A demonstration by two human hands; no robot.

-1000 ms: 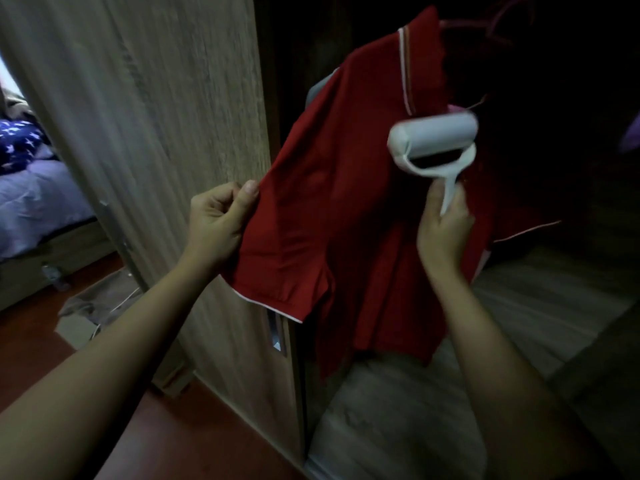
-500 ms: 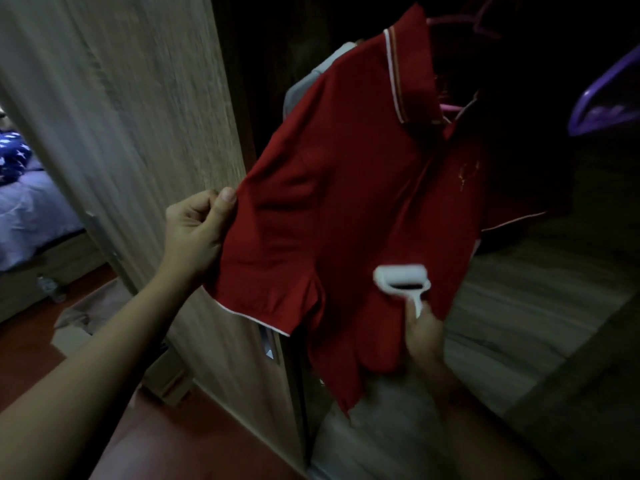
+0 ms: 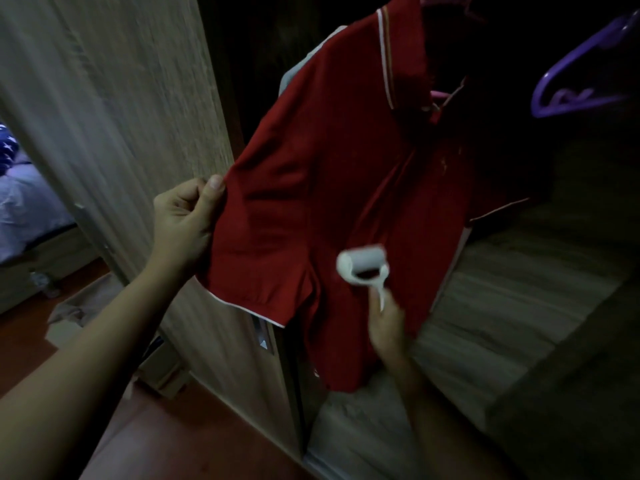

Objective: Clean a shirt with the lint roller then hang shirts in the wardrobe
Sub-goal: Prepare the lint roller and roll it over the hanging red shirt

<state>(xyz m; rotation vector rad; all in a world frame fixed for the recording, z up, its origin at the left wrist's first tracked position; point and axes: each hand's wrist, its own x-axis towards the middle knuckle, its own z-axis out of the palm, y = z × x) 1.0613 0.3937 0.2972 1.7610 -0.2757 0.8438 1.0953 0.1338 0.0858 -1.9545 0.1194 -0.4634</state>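
The wardrobe door [image 3: 131, 140] blocks the left of the frame, close behind the shirt [image 3: 332, 209]. A purple hanger [image 3: 575, 81] crowds the upper right. Lower right, the shelf [image 3: 485, 323] lies open.

You held a soft, matt cloth shirt [image 3: 311, 202]. Your lint roller [image 3: 362, 266] looked like smooth white plastic. The wardrobe door [image 3: 121, 116] was matt, grainy wood. The purple hanger [image 3: 581, 74] looked shiny plastic.
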